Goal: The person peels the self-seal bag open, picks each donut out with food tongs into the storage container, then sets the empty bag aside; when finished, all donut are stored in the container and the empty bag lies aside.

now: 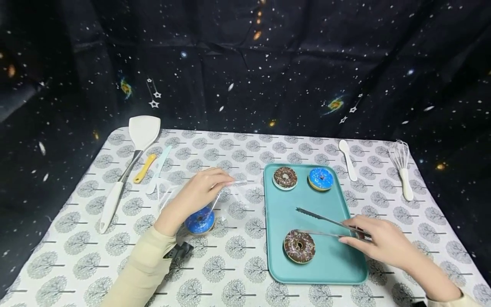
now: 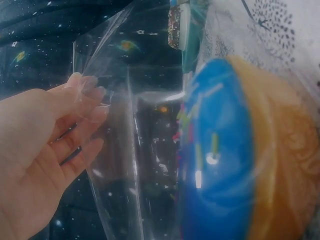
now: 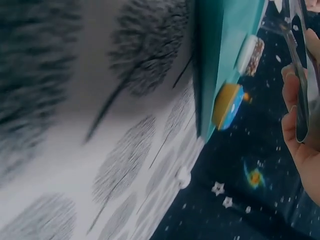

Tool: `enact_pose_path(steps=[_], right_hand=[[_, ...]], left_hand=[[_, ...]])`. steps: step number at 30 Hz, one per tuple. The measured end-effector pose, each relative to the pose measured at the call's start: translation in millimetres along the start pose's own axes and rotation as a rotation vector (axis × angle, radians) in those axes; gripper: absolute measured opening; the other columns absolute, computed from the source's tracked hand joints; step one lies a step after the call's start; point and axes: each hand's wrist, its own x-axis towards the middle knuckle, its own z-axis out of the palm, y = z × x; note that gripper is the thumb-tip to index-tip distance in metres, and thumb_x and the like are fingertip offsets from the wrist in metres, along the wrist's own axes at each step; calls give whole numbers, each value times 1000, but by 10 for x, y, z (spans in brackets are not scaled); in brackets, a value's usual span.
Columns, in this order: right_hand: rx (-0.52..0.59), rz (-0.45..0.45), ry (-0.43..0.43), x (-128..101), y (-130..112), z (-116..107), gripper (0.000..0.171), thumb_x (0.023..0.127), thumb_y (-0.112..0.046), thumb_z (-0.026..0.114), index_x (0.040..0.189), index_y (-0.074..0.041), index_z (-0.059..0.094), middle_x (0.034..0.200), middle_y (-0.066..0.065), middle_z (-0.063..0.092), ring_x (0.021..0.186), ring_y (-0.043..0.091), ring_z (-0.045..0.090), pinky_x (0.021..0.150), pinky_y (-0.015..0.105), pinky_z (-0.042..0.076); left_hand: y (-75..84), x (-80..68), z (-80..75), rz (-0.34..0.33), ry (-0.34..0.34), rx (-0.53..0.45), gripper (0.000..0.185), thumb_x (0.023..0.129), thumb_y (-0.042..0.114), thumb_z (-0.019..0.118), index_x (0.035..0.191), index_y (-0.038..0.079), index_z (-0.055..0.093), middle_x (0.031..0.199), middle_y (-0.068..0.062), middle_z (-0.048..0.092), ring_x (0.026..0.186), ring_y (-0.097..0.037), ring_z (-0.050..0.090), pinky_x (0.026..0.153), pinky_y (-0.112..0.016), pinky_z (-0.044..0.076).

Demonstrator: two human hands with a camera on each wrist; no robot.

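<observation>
My left hand [image 1: 195, 192] pinches the edge of a clear plastic bag [image 2: 117, 165] between thumb and fingertips. Inside the bag lies a blue donut [image 1: 200, 222] with sprinkles, seen large through the film in the left wrist view. My right hand [image 1: 383, 241] grips metal tongs [image 1: 324, 218], their arms spread apart above a teal tray [image 1: 330, 266]. One tong tip overlaps a chocolate donut [image 1: 292, 249] at the tray's front; the other points over bare tray. A second chocolate donut [image 1: 285, 184] and another blue donut [image 1: 320, 178] sit at the tray's back.
On the left lie a white spatula [image 1: 144, 130], a yellow-handled tool [image 1: 145, 168] and a pale knife [image 1: 164, 158]. Right of the tray are a white spoon [image 1: 347, 157] and a whisk [image 1: 404, 179]. A dark starry cloth [image 1: 245, 76] hangs behind the table.
</observation>
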Motion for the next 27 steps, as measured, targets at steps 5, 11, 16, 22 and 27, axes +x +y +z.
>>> enact_pose_path(steps=[5, 11, 16, 22, 27], right_hand=[[45, -85, 30, 289, 5, 106, 34, 73, -29, 79, 103, -22, 66, 75, -21, 52, 59, -5, 42, 49, 12, 38], [110, -169, 36, 597, 23, 192, 34, 73, -26, 80, 103, -18, 67, 90, -7, 67, 67, 1, 56, 56, 17, 49], [108, -211, -27, 820, 41, 259, 32, 76, -30, 77, 102, -15, 67, 88, -5, 66, 63, -1, 52, 53, 17, 47], [43, -217, -87, 1050, -26, 361, 29, 81, -38, 71, 101, -17, 67, 83, -7, 65, 59, -3, 46, 50, 16, 41], [20, -220, -101, 1239, -142, 467, 31, 84, -40, 67, 102, -15, 67, 83, -6, 66, 59, 0, 47, 50, 17, 41]], left_hand=[[-21, -3, 25, 15, 8, -6, 20, 92, 11, 58, 108, 11, 69, 106, -1, 67, 102, -17, 61, 94, -33, 49], [-11, -2, 21, 47, 19, -8, 20, 90, 9, 60, 108, 12, 70, 104, 0, 68, 101, -17, 62, 92, -32, 50], [0, -2, 10, 55, 9, 14, 22, 88, 6, 62, 108, 11, 70, 105, -1, 67, 102, -18, 61, 94, -33, 49], [-1, -8, 6, 67, 9, 19, 21, 89, 6, 60, 108, 9, 69, 104, -2, 67, 101, -18, 62, 93, -33, 50], [-9, -20, -7, 68, 16, 5, 21, 88, 6, 62, 108, 9, 70, 104, -2, 67, 101, -19, 62, 92, -33, 50]])
